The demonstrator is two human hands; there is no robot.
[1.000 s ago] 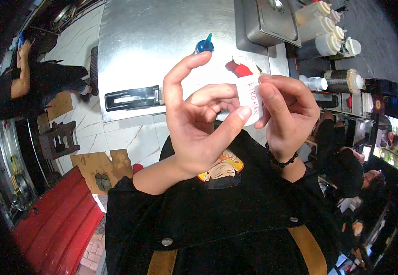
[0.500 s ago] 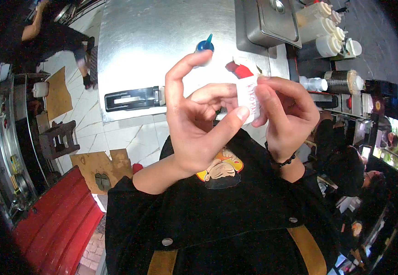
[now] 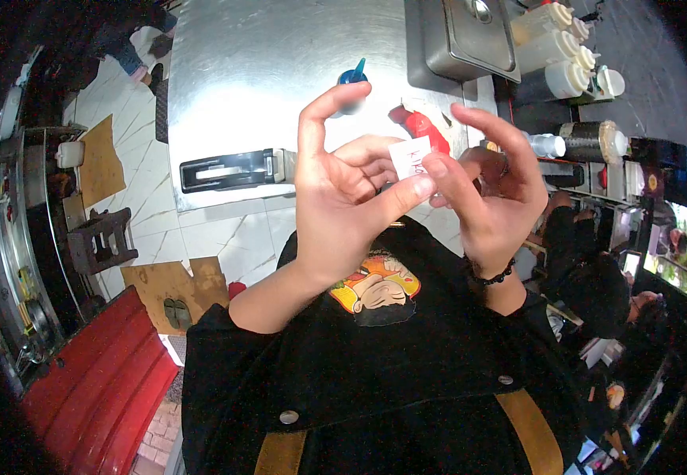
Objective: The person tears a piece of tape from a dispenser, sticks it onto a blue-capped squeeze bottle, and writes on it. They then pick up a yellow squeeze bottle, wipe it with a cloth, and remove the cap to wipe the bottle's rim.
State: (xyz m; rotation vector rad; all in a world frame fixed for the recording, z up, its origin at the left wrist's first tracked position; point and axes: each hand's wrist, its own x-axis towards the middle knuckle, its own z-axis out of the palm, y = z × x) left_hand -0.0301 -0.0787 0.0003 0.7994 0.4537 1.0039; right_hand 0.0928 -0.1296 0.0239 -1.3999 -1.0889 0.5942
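Observation:
A small white paper label point(image 3: 409, 158) with reddish handwriting is pinched between my two hands, in front of my chest. My left hand point(image 3: 339, 190) holds its lower part between thumb and bent fingers, the index finger raised. The thumb of my right hand point(image 3: 490, 186) presses the label's right side, while its index finger is lifted away. My fingers cover part of the writing. Just behind the label, a red and white item point(image 3: 419, 124) lies on the steel table point(image 3: 280, 55); its kind I cannot make out. A bottle with a pointed blue top point(image 3: 353, 77) stands beyond my left index finger.
A black device with a long slot point(image 3: 229, 171) lies at the table's near left edge. Toward the back right are a lidded steel container point(image 3: 470, 43) and several squeeze bottles point(image 3: 553, 47). Another person point(image 3: 589, 253) is at the right; another person's legs point(image 3: 126, 59) show at upper left.
The label has turned and shifted left, and less of its writing shows. My right index finger has lifted off it. The person at upper left has moved farther up in view.

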